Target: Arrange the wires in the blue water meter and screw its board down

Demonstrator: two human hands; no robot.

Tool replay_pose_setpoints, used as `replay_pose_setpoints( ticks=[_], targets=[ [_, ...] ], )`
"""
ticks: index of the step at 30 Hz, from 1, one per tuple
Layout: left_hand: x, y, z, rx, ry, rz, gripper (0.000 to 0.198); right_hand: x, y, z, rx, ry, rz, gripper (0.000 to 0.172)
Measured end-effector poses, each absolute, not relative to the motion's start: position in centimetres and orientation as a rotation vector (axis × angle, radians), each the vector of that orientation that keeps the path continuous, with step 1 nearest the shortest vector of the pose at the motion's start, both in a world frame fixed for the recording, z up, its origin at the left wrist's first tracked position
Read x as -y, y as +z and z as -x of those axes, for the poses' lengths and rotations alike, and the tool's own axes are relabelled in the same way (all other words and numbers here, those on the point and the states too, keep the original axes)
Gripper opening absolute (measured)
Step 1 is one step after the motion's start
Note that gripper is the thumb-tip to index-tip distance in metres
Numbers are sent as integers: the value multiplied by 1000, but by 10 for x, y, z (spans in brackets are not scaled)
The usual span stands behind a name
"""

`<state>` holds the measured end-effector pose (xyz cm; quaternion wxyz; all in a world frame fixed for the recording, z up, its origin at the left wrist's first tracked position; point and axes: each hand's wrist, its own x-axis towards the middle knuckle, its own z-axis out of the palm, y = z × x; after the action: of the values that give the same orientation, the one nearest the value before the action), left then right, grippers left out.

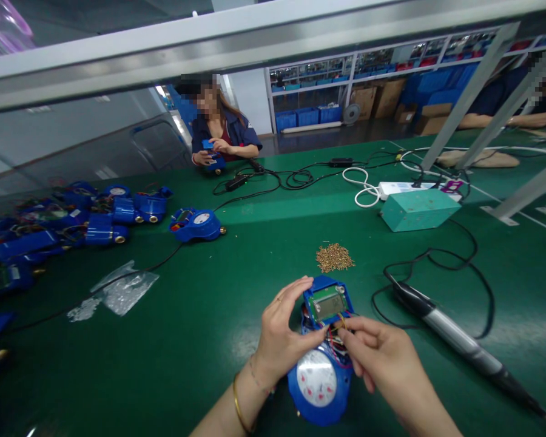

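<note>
In front of me on the green bench is a blue water meter (pixel 321 382) with a round white dial. Its display unit (pixel 330 303), a green circuit board with a small grey screen, sits tipped up at the far end. My left hand (pixel 282 331) grips that unit between fingers and thumb at its left side. Thin coloured wires (pixel 338 341) spill from the gap between the screen and the dial. My right hand (pixel 382 358) pinches some of these wires with thumb and forefinger. Part of the meter's body is covered by my hands.
A pile of small brass screws (pixel 335 258) lies beyond the meter. To the right are an electric screwdriver (pixel 455 340), a teal box (pixel 418 209) and a power strip (pixel 391 189). Several blue meters (pixel 104 227) and a plastic bag (pixel 127 288) lie left. A co-worker (pixel 225 130) handles a meter opposite.
</note>
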<state>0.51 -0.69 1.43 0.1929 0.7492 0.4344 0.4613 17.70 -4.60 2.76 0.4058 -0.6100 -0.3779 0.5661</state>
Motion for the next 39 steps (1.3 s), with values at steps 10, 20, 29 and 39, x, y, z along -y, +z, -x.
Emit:
replay_pose_setpoints(
  ticks=[10,20,29,39],
  targets=[
    [6,13,-3,-1196,1298,-2119,66,41,48,-184,746,1743,1375,54],
    [7,17,-5,-1195,1327,-2160,64,41,46,-180,729,1694,1389,57],
    [6,21,-3,-1177,1325,-2247,64,44,42,-174,680,1504,1452,57],
    [9,30,-1,-1142,1298,-2509,61,49,16,-171,946,1221,1553,46]
  ],
)
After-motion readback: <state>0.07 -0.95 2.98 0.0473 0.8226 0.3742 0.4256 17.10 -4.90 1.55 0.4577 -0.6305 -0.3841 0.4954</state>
